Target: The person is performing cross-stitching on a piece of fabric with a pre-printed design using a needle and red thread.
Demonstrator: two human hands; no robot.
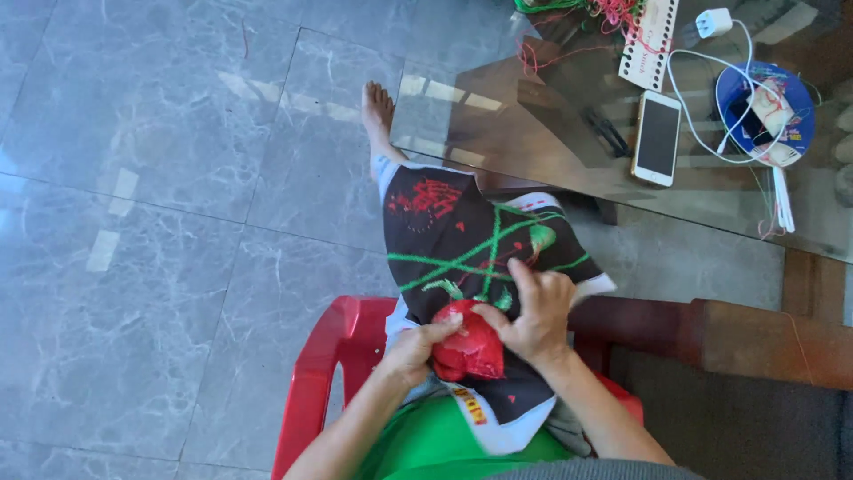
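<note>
A person sits on a red plastic chair (329, 356) over a grey marble-tile floor (160, 222), a piece of black embroidery cloth (462, 240) spread over the lap and knee, reaching from the hands up toward twelve o'clock. The left hand (413, 351) lies at about eight o'clock of the cloth, fingers curled and pinching the edge of a solid red stitched patch (471, 351). The right hand (533, 311) sits at about four o'clock of that patch, thumb and forefinger drawn together against the fabric (whether a needle is held between them cannot be told at this size).

As for progress, judging from how the cloth lies: the red patch by the hands looks densely filled, a smaller red motif (431, 200) near the far edge at eleven o'clock is stitched, and long green lines (480, 253) cross the middle with a green leaf shape at two o'clock. Much black ground between these parts remains bare, so the piece seems partly worked, with a fair share of the design unfilled.

On the glass table (533, 116) at one o'clock of the cloth lie a white phone (657, 138), a white charger with cable (715, 22), a blue round holder (764, 111) at three o'clock of the phone, a white thread card (649, 40), and tangled red and green threads (595, 13) at the top edge. A bare foot (378, 111) rests on the tiles beyond the cloth.
</note>
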